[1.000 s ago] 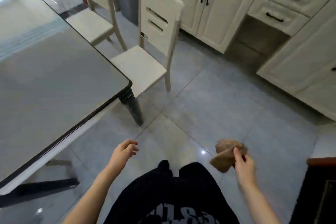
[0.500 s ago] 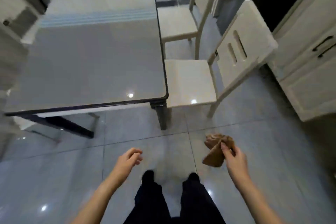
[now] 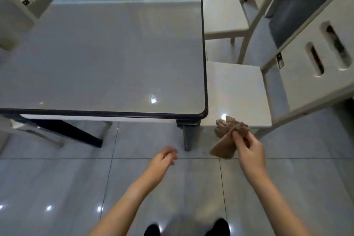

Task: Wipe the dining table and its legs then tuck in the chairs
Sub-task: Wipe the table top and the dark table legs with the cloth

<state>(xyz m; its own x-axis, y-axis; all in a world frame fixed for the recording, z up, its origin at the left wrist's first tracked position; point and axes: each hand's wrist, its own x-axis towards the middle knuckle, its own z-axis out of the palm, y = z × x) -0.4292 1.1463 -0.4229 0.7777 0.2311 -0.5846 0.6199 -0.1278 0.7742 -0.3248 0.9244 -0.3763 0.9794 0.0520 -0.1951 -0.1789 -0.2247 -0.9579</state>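
Observation:
The glossy grey dining table (image 3: 107,59) with a dark rim fills the upper left, its near right corner just ahead of me. A dark table leg (image 3: 188,136) stands under that corner. My right hand (image 3: 249,147) pinches a crumpled brown cloth (image 3: 228,138) in the air, just right of the leg and in front of the nearest cream chair (image 3: 235,90). My left hand (image 3: 162,161) hangs below the table edge with loosely curled fingers, holding nothing. A second cream chair (image 3: 224,17) stands further back on the table's right side, pulled out.
Another pale chair back (image 3: 21,0) shows at the table's far left. A dark crossbar (image 3: 63,132) runs under the table's near left. Shiny grey floor tiles (image 3: 57,188) spread around my feet (image 3: 153,230).
The view has swung left and closed in on the table end, so the corner and its leg are now straight ahead. Both hands keep their poses; the cloth stays in my right hand.

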